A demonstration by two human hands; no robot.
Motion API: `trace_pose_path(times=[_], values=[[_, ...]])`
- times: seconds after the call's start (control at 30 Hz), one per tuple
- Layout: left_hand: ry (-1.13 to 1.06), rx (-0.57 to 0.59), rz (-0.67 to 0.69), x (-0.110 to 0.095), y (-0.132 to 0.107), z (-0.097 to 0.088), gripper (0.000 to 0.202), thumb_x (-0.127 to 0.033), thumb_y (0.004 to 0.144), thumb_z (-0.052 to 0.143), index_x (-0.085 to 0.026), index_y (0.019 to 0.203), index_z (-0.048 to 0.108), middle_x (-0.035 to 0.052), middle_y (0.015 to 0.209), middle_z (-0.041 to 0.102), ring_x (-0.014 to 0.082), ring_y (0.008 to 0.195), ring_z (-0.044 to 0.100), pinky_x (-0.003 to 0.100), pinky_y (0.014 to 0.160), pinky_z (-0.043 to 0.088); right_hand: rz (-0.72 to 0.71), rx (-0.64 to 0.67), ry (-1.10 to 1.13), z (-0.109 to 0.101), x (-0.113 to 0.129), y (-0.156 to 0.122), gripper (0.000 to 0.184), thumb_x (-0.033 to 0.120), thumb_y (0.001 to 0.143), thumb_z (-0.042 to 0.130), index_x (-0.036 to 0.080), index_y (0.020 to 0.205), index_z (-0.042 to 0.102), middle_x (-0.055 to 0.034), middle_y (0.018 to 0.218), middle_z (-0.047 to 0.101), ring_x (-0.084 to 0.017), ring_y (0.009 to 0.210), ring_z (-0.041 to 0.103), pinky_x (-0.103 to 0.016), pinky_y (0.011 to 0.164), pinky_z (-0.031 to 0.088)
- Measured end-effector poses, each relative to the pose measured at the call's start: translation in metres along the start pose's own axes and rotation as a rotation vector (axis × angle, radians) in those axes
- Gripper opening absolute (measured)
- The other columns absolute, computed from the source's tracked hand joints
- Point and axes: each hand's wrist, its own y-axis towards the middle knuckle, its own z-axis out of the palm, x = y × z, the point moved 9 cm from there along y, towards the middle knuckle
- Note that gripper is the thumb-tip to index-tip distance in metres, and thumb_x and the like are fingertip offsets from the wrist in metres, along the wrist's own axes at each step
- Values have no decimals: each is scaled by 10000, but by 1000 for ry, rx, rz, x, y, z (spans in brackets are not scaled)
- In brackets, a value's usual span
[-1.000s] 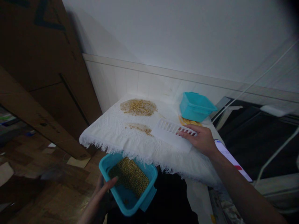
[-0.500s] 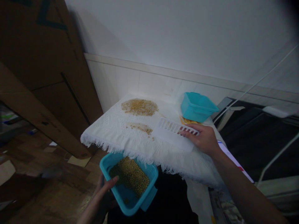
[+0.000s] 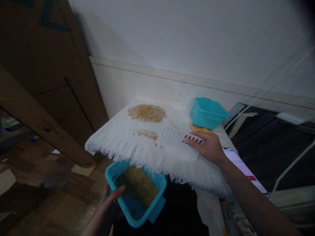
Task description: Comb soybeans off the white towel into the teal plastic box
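Note:
My left hand [image 3: 113, 198] grips the left rim of a blue plastic basket [image 3: 134, 223], thumb inside, just below the table's front edge. Yellowish soybeans [image 3: 142, 183] and darker green beans [image 3: 125, 185] lie in it. My right hand [image 3: 209, 147] is closed on the right end of a white slotted plastic scraper [image 3: 169, 141], held flat on the white cloth. Its left edge is beside a small strip of soybeans [image 3: 147, 133]. Farther back lies a larger soybean pile [image 3: 147, 113] on the cloth.
A second blue basket [image 3: 209, 113] stands at the table's back right on something yellow [image 3: 200, 128]. The fringed white tablecloth [image 3: 118, 141] hangs over the front edge. A lit phone [image 3: 243, 168] lies right of my forearm. Cardboard boxes [image 3: 49, 82] stand at left; a wall is behind.
My right hand has slid the white scraper to the left, closer to the small strip of soybeans. More of the phone shows. My left hand and the basket have stayed in place.

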Motion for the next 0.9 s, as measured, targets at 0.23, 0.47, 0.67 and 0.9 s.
trace_pose_path(times=[0.23,0.47,0.67,0.9], values=[[30,-15,-11,4,-4,3,1131,-431,553,977,-385,1526,403,72,1152,795,448,1097,752,573,932,641,-69,-4,-19,7,19,-2,267,442,876,714,202,857,829,-60,774,810,-203,591,726,-290,533,557],[-49,4,-66,4,-22,22,1034,-366,622,955,-408,1505,418,94,1298,737,413,1143,740,554,936,625,-223,2,-148,19,61,-20,193,292,950,637,223,929,815,-39,795,819,-179,602,743,-259,569,566],[-28,-11,-39,-5,-34,30,1004,-347,637,953,-413,1498,440,137,1429,651,434,1096,749,610,881,629,-434,31,-228,27,110,-58,234,205,1016,548,234,985,778,-12,803,822,-140,630,758,-222,594,572],[19,-2,-32,-6,-32,28,1001,-331,718,903,-399,1559,364,155,1445,645,395,1052,775,614,903,623,-403,-84,-228,2,113,-55,256,306,1045,559,213,936,771,-11,760,813,-144,564,739,-229,564,571]])
